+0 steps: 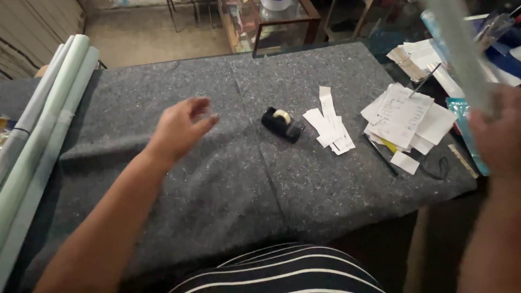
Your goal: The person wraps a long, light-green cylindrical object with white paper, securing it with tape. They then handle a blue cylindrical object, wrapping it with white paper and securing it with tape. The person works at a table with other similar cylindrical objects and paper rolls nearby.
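Grey felt worktop [217, 179]: left hand [182, 127] spread, empty, hovering mid-frame; black tape dispenser [282, 125] lies just right of it, nearer than right hand [496, 130], which grips pale roll [461, 54] at right edge.

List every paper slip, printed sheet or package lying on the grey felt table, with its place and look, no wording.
Narrow white paper slips: fanned just right of the black tape dispenser, faint print.
Loose stack of white printed sheets: right part of the grey felt table, overlapping, a thin rod lying over it.
Small blank white paper piece: in front of that stack.
Teal plastic package: right edge, flat, near the right hand.
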